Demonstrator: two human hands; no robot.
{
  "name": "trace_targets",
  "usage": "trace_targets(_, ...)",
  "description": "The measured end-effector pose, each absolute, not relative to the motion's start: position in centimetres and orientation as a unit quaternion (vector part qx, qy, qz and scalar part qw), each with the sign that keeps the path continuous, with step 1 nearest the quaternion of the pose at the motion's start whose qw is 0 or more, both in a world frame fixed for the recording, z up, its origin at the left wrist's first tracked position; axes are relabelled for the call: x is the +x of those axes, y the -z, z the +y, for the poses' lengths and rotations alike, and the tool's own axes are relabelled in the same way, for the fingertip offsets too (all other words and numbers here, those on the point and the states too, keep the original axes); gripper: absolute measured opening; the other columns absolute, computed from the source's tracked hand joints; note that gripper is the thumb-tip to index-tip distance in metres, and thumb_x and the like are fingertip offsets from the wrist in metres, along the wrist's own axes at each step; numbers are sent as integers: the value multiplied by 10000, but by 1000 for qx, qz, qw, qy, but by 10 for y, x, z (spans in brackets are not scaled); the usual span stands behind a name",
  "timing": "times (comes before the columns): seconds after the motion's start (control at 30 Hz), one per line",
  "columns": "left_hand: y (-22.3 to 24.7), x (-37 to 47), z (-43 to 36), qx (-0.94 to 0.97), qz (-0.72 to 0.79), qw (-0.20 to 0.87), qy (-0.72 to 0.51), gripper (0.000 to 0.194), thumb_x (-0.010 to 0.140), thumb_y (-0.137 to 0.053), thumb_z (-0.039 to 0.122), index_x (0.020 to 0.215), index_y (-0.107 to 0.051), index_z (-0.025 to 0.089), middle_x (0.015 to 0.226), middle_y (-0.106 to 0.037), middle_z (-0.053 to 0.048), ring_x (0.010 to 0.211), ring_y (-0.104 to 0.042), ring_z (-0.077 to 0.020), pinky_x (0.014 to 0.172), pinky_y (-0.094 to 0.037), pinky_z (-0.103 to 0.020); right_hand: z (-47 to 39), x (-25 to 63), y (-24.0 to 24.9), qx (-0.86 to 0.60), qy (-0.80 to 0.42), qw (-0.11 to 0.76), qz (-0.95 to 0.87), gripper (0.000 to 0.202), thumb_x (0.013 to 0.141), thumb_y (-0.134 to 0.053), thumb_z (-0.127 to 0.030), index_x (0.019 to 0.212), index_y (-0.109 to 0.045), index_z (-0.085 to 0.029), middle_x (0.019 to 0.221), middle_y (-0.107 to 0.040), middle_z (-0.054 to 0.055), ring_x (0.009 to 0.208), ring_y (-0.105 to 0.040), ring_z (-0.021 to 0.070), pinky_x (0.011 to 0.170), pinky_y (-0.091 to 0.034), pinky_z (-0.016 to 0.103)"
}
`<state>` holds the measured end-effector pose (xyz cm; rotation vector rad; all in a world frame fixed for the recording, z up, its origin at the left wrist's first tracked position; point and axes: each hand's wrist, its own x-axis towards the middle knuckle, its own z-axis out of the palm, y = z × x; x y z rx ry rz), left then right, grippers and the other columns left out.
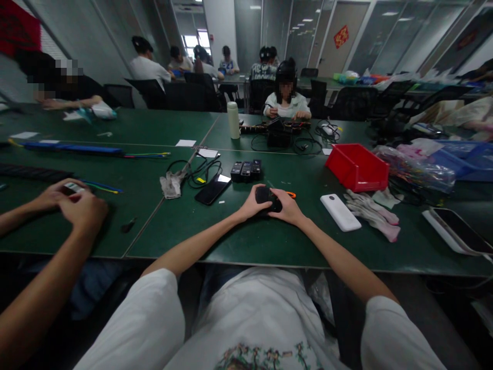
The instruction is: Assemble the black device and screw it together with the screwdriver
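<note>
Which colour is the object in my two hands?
The held object is black; the head view shows it.

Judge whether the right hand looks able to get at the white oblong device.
Probably yes: green tabletop lies between the right hand and the white oblong device, which is uncovered. Both hands hold a black object, though, so the right may need freeing first.

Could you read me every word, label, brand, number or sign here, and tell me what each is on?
None can be read with certainty.
Black boxes: small pale markings, too small to read.
Red diamond sign at the back: pale characters, too blurred to read.
Dark patterned shirt in the background: pale lettering, too blurred to read.
Held black object: no text I can make out.
</note>
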<state>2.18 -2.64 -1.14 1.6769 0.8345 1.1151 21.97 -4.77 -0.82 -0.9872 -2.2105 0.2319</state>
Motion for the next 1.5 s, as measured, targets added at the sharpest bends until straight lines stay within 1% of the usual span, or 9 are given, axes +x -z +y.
trace_targets(0.23,11,23,-27,689,347,446,-454,697,687,-749,338,1270,-398,188,1204,-499,-81,1107,-513,-222,1035,-383,-404,-52,219,3,-380,-85,349,-852,860,697,-769,-387,1431,-354,-215,1362,-494,142,1290,-456,319,1089,-369,528)
trace_targets(0.47,10,23,-28,687,345,447,-458,680,694,-744,336,1264,-401,194,1189,-499,-71,1086,-516,-214,1021,-389,-389,-54,218,1,-387,-82,346,-851,862,686,-781,-366,1422,-365,-197,1348,-483,151,1266,-469,319,1055,-409,515)
trace_targets(0.6,8,23,-30,682,342,455,-459,680,691,-747,335,1264,-408,197,1180,-508,-68,1072,-523,-213,1009,-395,-386,-53,218,1,-379,-82,352,-852,844,687,-781,-351,1412,-375,-200,1338,-497,149,1265,-471,317,1052,-411,519)
trace_targets(0.87,4,21,-35,675,325,489,-447,727,681,-764,356,1292,-406,192,1199,-532,-91,1110,-528,-232,1043,-376,-422,-54,218,3,-371,-72,357,-855,801,695,-775,-373,1380,-403,-190,1315,-513,162,1244,-492,325,1025,-436,535)
trace_targets(1.13,2,21,-37,666,316,510,-443,748,686,-764,354,1302,-372,192,1177,-547,-94,1090,-551,-227,1022,-408,-430,-56,217,2,-368,-87,355,-855,806,700,-772,-340,1392,-384,-200,1329,-487,161,1241,-495,327,997,-467,527)
trace_targets(1.37,-4,20,-41,654,300,549,-425,770,685,-761,361,1311,-343,200,1174,-562,-92,1071,-570,-231,984,-442,-429,-57,217,2,-359,-90,365,-854,792,710,-764,-360,1388,-384,-212,1322,-489,153,1245,-489,320,996,-467,523)
trace_targets(1.5,-4,19,-41,659,304,538,-429,773,685,-759,356,1330,-362,204,1196,-551,-94,1074,-565,-232,986,-440,-424,-57,217,2,-359,-81,360,-857,791,718,-754,-379,1391,-377,-206,1329,-482,160,1251,-483,319,993,-468,520)
